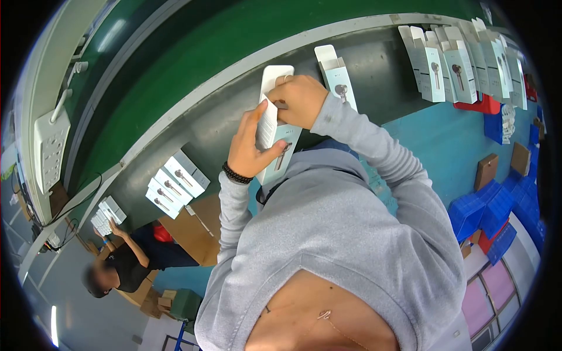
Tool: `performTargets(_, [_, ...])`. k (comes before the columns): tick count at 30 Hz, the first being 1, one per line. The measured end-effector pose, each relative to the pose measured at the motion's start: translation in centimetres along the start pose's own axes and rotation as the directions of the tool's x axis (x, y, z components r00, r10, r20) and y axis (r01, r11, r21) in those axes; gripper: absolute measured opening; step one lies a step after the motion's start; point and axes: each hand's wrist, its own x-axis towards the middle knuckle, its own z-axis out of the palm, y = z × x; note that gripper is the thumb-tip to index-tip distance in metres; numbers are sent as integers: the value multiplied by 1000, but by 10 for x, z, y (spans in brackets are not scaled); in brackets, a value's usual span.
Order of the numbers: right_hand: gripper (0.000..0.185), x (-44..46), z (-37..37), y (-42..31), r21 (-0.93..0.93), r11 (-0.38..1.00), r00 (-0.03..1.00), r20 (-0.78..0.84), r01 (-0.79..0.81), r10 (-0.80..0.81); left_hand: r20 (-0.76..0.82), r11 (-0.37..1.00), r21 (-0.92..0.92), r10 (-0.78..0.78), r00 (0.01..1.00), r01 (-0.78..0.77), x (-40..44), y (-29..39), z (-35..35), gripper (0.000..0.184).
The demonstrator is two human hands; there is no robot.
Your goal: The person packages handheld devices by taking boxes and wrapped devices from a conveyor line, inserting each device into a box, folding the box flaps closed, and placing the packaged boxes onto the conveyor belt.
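My left hand (248, 145) is wrapped around a pale, upright packaging box (288, 136) with an earphone picture on its front. The box is close to my body, its white top flap raised. My right hand (300, 100) is at the box's mouth with the fingers curled in; whatever they pinch is hidden. Just beyond my right wrist, another box (336, 77) of the same print lies on the dark bench with its flaps open.
On the right, several open-topped boxes (434, 73) stand in a row by a red bin (483, 105). Closed boxes (181, 174) lie on the bench (137, 190) to the left. Farther left, a co-worker (132, 257) handles small boxes. Blue crates (480, 207) are stacked at right.
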Motion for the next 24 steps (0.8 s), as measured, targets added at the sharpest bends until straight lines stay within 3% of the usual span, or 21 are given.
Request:
performTargets(5, [40,-5,1,6,136,981,984,134,-137,118,24,984,175,23,999,-27,0,6,2,77])
performTargets(8, [59,-6,-5,15,449,880,964,265,-154,34,-2,976,214,-35,999,35,-5,2,4,77])
performTargets(11, [66,3,-16,5,298,937,942,327,-180,76,36,985,164,-61,997,54,-2,17,2,74])
performTargets(14, [68,1,-3,-3,52,996,992,108,-69,63,5,989,144,-28,1000,27,0,17,6,73])
performTargets(17, [58,-6,-7,-7,118,989,996,29,-91,88,5,988,138,-65,998,64,1,20,3,70])
performTargets(20, [47,-12,-23,2,336,927,945,-324,165,-51,-81,1000,11,17,997,-16,3,13,7,68])
performTargets(21, [35,-14,-33,4,415,893,920,-391,172,4,-96,1000,-26,-3,995,1,2,12,8,65])
performTargets(22, [30,-17,-37,11,289,940,865,-501,179,-11,-110,998,-63,-23,994,16,2,10,9,62])
performTargets(24, [21,-33,-32,24,481,872,855,-487,90,180,-135,982,-181,-78,988,53,1,9,13,57])
